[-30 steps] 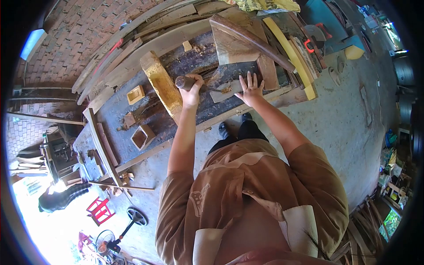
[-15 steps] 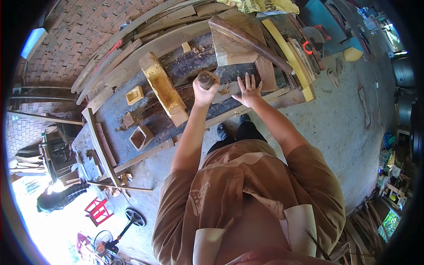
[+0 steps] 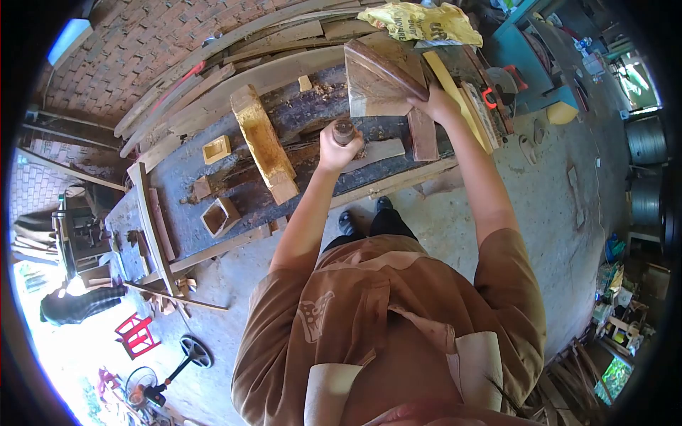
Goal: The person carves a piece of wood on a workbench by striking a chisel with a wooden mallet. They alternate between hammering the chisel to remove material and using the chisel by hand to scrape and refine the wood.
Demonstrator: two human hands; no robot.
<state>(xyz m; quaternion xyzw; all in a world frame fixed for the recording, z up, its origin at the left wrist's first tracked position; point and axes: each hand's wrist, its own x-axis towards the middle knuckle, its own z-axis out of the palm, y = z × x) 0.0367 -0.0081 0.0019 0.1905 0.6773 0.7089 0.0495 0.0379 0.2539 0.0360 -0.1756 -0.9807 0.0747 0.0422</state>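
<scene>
My left hand (image 3: pixel 339 150) is closed around the round wooden handle of an upright chisel (image 3: pixel 344 130); its blade is hidden below the fist. Under that hand lies a flat greyish piece of wood (image 3: pixel 385 150) on the dark workbench (image 3: pixel 284 82). My right hand (image 3: pixel 438 106) has its fingers around the near end of a dark wooden bar (image 3: pixel 387 67), which lies over a wide wooden board (image 3: pixel 366 103). A short reddish wood block (image 3: pixel 424 137) sits just below the right hand.
A long hollowed timber (image 3: pixel 263 145) lies across the bench, with two small hollow wooden blocks (image 3: pixel 217 149) to its left. Planks (image 3: pixel 284 35) line the back by the brick wall. A yellow strip (image 3: pixel 455 96) and an orange-handled saw (image 3: pixel 489 98) are at right.
My right hand has left the flat piece of wood and moved right and away from me to the dark bar, closing on it. My left hand still holds the chisel. The view has shifted slightly.
</scene>
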